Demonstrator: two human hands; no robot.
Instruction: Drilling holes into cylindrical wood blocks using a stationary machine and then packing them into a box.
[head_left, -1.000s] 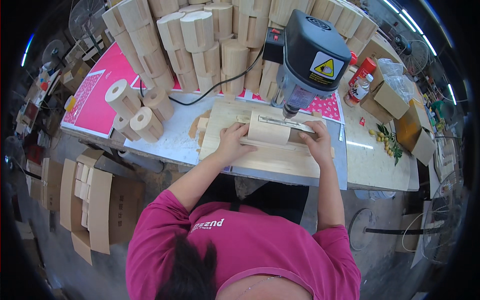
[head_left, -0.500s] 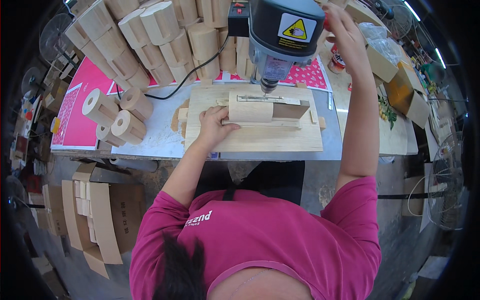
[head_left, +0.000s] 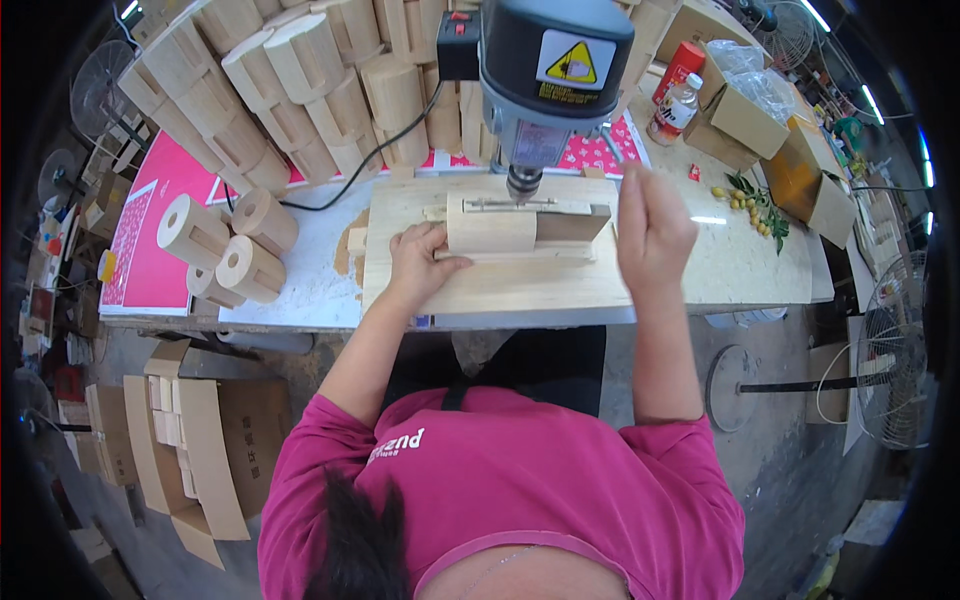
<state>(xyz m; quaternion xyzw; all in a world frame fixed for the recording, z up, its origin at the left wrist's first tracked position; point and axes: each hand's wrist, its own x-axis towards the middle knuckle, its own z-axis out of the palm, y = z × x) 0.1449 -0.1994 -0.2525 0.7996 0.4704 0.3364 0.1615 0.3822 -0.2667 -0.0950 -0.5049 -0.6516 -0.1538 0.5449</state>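
Note:
A drill press (head_left: 555, 60) stands over a wooden jig board (head_left: 420, 290). Its chuck (head_left: 523, 183) is down close above the wooden cylinder (head_left: 490, 228), which lies on its side against a block on the board. Whether the bit is inside the wood is hidden. My left hand (head_left: 420, 262) grips the cylinder's left end, thumb along its near side and fingers over the end. Right of the jig, my right hand (head_left: 655, 230) is closed around the end of the metal feed lever (head_left: 612, 146); its knob is hidden in my fist.
Many slotted wooden cylinders (head_left: 300, 60) are stacked behind on the left, with several (head_left: 255, 268) nearer. A black cable (head_left: 380, 150) crosses the table. At right stand a bottle (head_left: 677, 108), an open carton (head_left: 740, 115) and a fruit sprig (head_left: 750, 200). A box of wooden pieces (head_left: 225, 450) sits on the floor.
My right hand has come down and toward me from beside the drill head, pulling the lever. The chuck is lower over the cylinder. My left hand keeps its hold.

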